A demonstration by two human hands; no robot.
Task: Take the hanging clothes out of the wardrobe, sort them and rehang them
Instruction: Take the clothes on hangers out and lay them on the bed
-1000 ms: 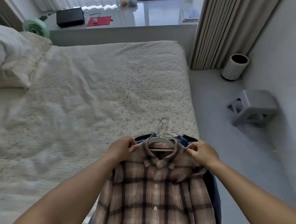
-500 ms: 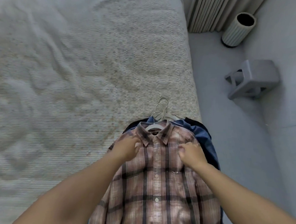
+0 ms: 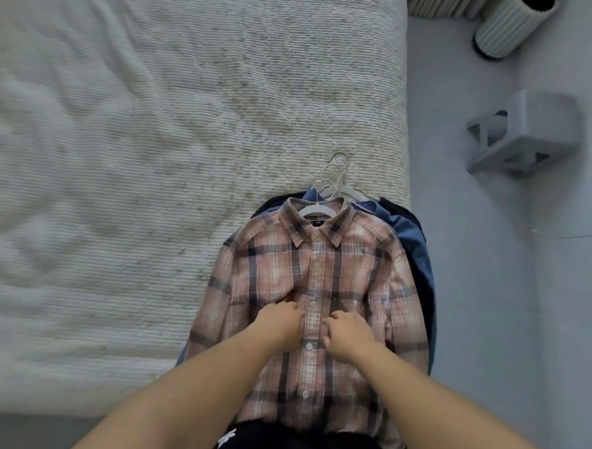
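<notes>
Clothes on hangers lie piled at the bed's [image 3: 214, 125] near right corner, plaid shirt [image 3: 324, 274] topmost, collar pointing away from us. From our head view, left hand [image 3: 279, 321] and right hand [image 3: 348, 331] pinch its button placket mid-chest, equally near. A moment ago both hands were up by the collar.

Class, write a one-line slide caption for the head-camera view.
Both hands, left hand and right hand, work at the button placket of a plaid shirt lying atop a hanger pile on the bed.
</notes>
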